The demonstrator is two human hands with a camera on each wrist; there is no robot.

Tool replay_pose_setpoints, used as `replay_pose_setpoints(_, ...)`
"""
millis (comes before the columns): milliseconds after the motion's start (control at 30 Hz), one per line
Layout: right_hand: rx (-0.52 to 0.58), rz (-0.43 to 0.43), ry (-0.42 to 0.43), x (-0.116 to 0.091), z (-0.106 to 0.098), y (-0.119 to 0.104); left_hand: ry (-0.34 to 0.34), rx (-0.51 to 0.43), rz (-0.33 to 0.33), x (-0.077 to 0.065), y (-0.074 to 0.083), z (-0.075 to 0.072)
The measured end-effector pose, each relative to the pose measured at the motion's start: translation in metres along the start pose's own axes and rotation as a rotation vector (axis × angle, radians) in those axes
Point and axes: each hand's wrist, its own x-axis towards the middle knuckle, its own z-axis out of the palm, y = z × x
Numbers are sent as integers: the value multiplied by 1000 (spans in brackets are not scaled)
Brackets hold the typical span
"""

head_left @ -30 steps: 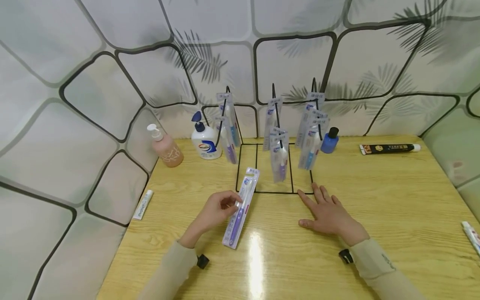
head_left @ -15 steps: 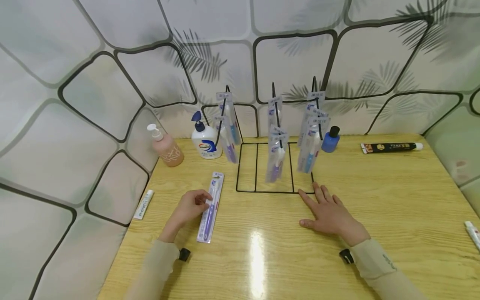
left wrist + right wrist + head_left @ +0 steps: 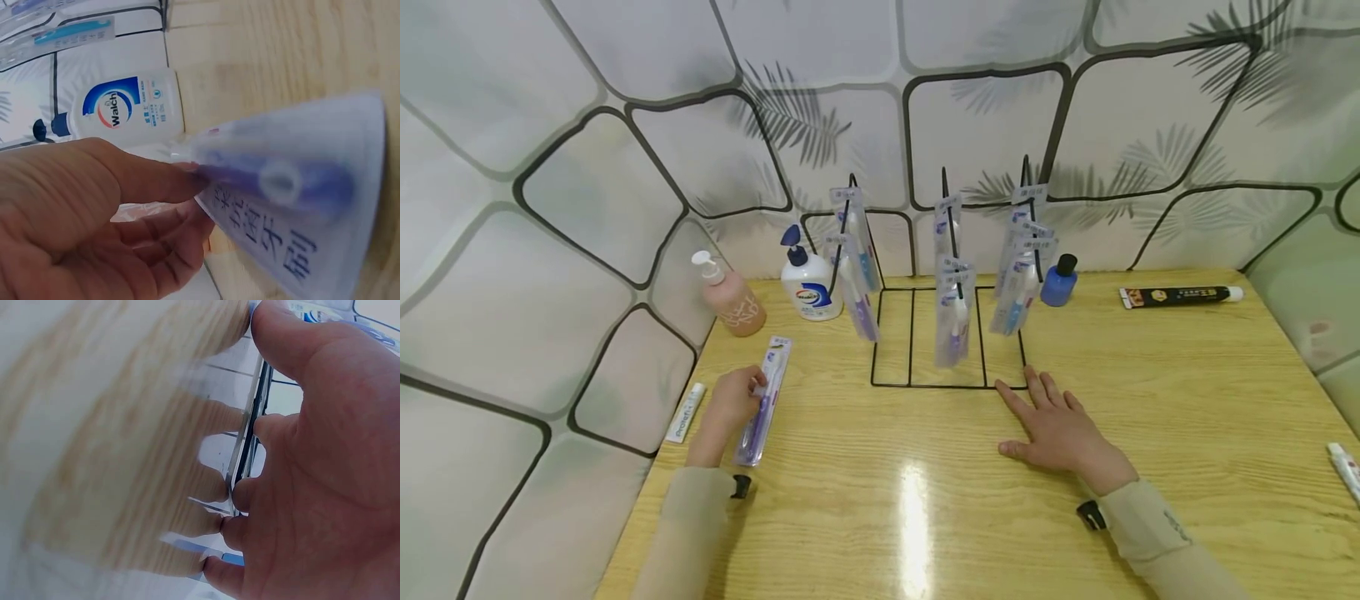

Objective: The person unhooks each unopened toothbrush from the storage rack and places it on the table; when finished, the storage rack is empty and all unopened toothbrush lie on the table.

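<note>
My left hand (image 3: 730, 408) pinches a packaged purple toothbrush (image 3: 764, 404) between thumb and fingers at the left of the table. In the left wrist view the clear pack (image 3: 287, 181) tilts toward the camera, its handle end blurred. My right hand (image 3: 1056, 429) lies spread on the table, fingertips at the front right corner of a black wire rack (image 3: 928, 386). Packaged toothbrushes hang from the rack's three arms, among them a purple one (image 3: 863, 312) at left, another purple one (image 3: 953, 329) in the middle and a blue one (image 3: 1019, 304) at right.
Behind my left hand stand a pink pump bottle (image 3: 733, 304) and a white Walch pump bottle (image 3: 811, 287). A small white tube (image 3: 686, 413) lies at the left edge. A blue bottle (image 3: 1058, 283), a black tube (image 3: 1180, 297) and another tube (image 3: 1345, 471) are to the right.
My left hand has carried the packaged toothbrush leftward, from just in front of the rack to near the small white tube. My right hand has stayed in place.
</note>
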Motion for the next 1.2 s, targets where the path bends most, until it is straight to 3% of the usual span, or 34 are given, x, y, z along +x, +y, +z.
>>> replay_pose_setpoints(300,-7,3,5,0,-1,0,35,102,-3,-1,-2,9)
replay_pose_setpoints(833,15,11,-5,-2,2,1,88,164,36,-11,7,9)
replay_pose_setpoints(1000,13,14,-4,-2,3,0,141,185,66,-12,18,7)
replay_pose_setpoints(1200,12,10,8,-3,-1,-3,265,87,163,-2,45,4)
